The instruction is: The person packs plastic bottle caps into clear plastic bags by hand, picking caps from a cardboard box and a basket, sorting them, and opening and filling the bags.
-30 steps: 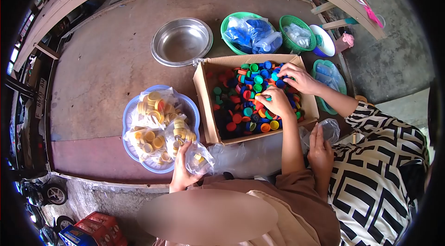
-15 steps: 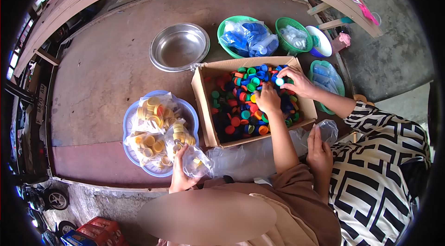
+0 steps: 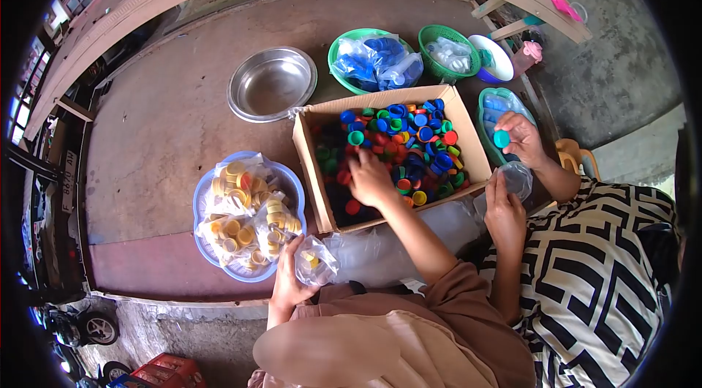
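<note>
My left hand (image 3: pixel 291 275) is closed around a small clear plastic bag (image 3: pixel 318 262) with a few yellow caps inside, just beside the lavender basket. My right hand (image 3: pixel 371 182) reaches into a cardboard box (image 3: pixel 306 168) of loose plastic bottle caps (image 3: pixel 420 136) in blue, green, red, orange and yellow. Its fingers are stretched out and apart among the caps, the tips partly hidden and slightly blurred. In the lavender basket (image 3: pixel 300 201) lie several clear bags of yellow caps (image 3: pixel 240 187).
At the right a co-worker's hand (image 3: pixel 525 141) pinches a teal cap (image 3: pixel 501 138); their other hand (image 3: pixel 504 211) holds a clear bag (image 3: pixel 516 180). A steel bowl (image 3: pixel 272 84), green baskets (image 3: pixel 344 84) with bagged items and a white-and-blue bowl (image 3: pixel 501 59) stand behind the box.
My right hand has moved left and nearer within the box. My left hand still holds its bag. The co-worker's hand has drawn back right out of the box with a cap.
</note>
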`<state>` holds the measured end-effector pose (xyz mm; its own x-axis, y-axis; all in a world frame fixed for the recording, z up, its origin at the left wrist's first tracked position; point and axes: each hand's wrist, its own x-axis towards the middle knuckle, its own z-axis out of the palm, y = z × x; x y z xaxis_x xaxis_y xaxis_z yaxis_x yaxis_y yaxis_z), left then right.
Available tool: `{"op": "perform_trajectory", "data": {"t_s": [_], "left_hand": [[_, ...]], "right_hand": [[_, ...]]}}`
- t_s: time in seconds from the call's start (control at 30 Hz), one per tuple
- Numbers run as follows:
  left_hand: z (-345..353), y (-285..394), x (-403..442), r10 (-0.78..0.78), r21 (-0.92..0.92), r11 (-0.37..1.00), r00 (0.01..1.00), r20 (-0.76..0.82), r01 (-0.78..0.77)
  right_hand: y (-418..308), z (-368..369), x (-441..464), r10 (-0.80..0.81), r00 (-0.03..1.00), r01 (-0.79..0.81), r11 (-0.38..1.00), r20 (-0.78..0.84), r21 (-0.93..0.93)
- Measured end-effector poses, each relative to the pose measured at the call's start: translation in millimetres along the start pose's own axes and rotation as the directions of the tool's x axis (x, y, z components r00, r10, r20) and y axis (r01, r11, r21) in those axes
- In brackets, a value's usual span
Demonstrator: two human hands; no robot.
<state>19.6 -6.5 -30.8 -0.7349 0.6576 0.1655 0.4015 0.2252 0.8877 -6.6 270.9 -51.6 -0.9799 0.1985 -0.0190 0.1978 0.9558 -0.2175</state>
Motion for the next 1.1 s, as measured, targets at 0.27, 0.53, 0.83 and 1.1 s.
{"op": "perform_trajectory", "data": {"t_s": [0.27, 0.53, 0.83, 1.1], "left_hand": [[7, 15, -10, -0.02, 0.068, 0.997, 0.998, -0.055, 0.024], [-3, 22, -4, -0.061, 0.042, 0.997, 0.996, -0.071, 0.064], [-5, 13, 9, -0.16, -0.011, 0.987, 0.984, -0.077, 0.16], [-1, 9, 27, -0.168, 0.027, 0.985, 0.985, -0.036, 0.169]], "right_hand": [[-26, -3, -18, -0.167, 0.983, 0.161, 0.985, 0.078, 0.068], [57, -66, -13, 0.032, 0.999, -0.054, 0.655, 0.043, 0.754], [135, -39, 63, 0.603, 0.798, -0.579, 0.766, -0.002, 0.28], [94, -24, 55, 0.424, 0.901, -0.399, 0.893, -0.094, 0.206]]}}
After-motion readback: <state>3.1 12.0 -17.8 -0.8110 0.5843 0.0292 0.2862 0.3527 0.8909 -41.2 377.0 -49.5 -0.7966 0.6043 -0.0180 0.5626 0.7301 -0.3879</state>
